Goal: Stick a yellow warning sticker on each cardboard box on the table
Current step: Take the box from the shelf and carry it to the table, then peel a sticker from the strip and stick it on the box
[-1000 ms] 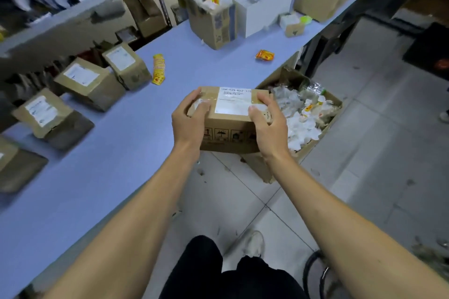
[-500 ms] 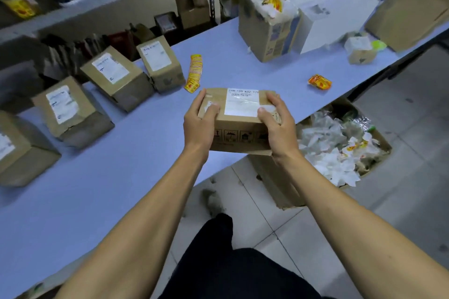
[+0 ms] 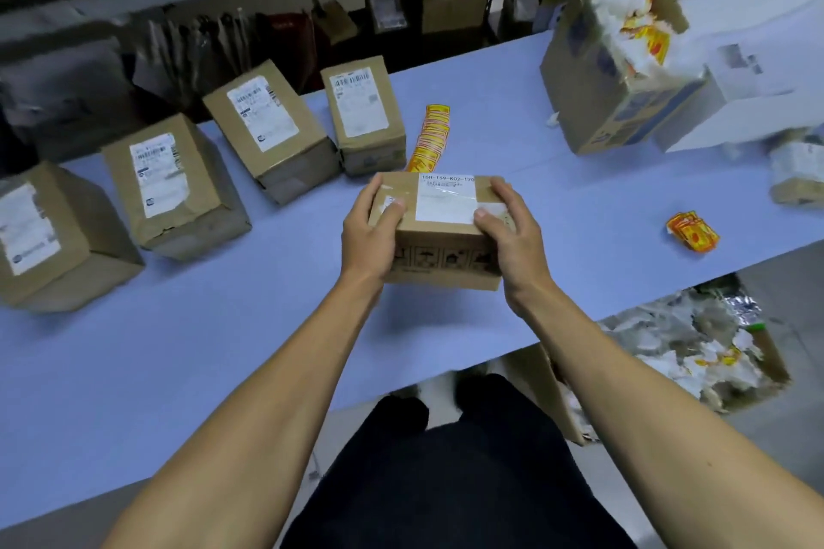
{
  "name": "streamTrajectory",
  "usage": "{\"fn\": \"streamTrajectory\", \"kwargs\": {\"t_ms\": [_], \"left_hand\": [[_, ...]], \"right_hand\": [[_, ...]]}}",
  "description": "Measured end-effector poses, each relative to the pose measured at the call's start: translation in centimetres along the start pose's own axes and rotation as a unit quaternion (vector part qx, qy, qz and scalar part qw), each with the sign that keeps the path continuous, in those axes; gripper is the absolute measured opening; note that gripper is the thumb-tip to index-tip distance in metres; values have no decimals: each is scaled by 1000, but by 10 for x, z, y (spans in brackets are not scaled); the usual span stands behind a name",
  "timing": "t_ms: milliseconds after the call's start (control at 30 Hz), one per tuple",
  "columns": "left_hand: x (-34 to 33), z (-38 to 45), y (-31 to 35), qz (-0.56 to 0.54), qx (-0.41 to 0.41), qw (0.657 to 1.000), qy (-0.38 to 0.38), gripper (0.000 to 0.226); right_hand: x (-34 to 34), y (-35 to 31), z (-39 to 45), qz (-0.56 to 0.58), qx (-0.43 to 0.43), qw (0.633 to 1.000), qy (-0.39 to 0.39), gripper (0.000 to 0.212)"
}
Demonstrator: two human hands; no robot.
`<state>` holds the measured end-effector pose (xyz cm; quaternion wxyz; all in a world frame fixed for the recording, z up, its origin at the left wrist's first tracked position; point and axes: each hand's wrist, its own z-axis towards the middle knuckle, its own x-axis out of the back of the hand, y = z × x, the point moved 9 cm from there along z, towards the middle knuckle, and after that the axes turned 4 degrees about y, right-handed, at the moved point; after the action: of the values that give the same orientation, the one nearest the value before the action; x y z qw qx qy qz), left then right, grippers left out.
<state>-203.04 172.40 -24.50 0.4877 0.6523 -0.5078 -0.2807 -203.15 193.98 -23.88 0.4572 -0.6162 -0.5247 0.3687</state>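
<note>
Crosswise between hands [image 3: 441, 232], box [image 3: 441, 250] label-up

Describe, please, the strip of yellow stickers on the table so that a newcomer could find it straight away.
Start at the long pale blue table and follow the row of four labelled cardboard boxes along its far edge to the rightmost box. The sticker strip lies flat just right of it, behind the held box. Unlike the crumpled yellow wad farther right, it is long and straight.
</note>
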Motion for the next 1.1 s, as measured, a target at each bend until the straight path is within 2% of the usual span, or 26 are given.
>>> {"fn": "streamTrajectory", "kwargs": {"t_ms": [200,333,467,567,833,1100], "left_hand": [[2,32,-8,-27,26,996,86,47],[-4,40,-16,-20,42,992,118,49],[-12,42,-23,44,53,988,138,58],[-13,38,-19,120,32,979,159,60],[10,13,-39,268,-19,956,121,63],[39,21,-38,350,-37,930,102,61]], "right_hand": [[-20,4,58,-42,-43,995,-81,64],[-24,10,81,-131,-31,979,-151,65],[-29,16,95,-262,22,943,-203,68],[-36,21,95,-302,57,922,-235,72],[-62,45,68,-370,154,867,-296,81],[-92,49,53,-381,172,865,-277,78]]}}
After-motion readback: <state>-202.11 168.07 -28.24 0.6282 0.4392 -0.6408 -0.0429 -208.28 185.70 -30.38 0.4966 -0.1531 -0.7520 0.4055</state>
